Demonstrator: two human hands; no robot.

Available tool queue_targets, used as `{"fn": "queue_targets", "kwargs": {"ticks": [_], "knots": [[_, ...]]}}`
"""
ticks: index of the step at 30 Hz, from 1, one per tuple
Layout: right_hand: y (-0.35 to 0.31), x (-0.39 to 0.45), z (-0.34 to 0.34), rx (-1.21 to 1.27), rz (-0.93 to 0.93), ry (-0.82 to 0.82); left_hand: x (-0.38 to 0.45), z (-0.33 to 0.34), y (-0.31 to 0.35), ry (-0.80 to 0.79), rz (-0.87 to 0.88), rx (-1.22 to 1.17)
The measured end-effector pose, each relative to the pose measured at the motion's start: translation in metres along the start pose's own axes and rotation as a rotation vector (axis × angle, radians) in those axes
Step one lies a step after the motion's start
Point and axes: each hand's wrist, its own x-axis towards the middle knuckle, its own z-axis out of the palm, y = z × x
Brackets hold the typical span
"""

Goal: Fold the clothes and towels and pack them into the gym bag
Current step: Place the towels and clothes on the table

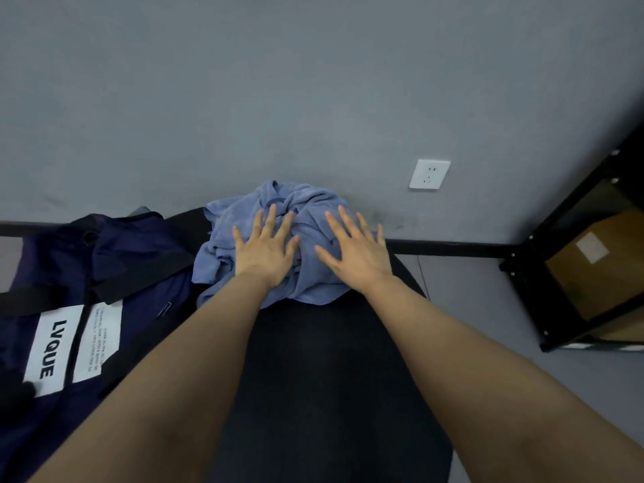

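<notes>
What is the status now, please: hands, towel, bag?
Left hand and right hand open, flat on blue towel. Towel crumpled, not folded, on black seat. Gym bag at left. Nothing in the way.

gym bag [66, 308] crowding left, shelf [592, 259] right

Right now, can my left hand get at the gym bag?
Probably yes. The left hand lies open on the blue towel, and the gym bag sits just to its left with nothing between them.
</notes>
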Motion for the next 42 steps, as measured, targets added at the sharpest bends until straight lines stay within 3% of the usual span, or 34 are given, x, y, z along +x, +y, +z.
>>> {"fn": "queue_targets", "kwargs": {"ticks": [6, 24, 42], "knots": [[0.021, -0.078, -0.052, 0.0, 0.07, -0.007, -0.058, -0.037, 0.045, -0.003, 0.171, 0.108], [0.071, -0.361, -0.18, -0.086, 0.271, 0.016, -0.246, -0.118, 0.196, 0.035, 0.584, 0.111], [0.191, -0.646, -0.183, -0.007, 0.781, 0.007, -0.403, -0.059, 0.401, -0.243, 1.13, 0.105]]}}
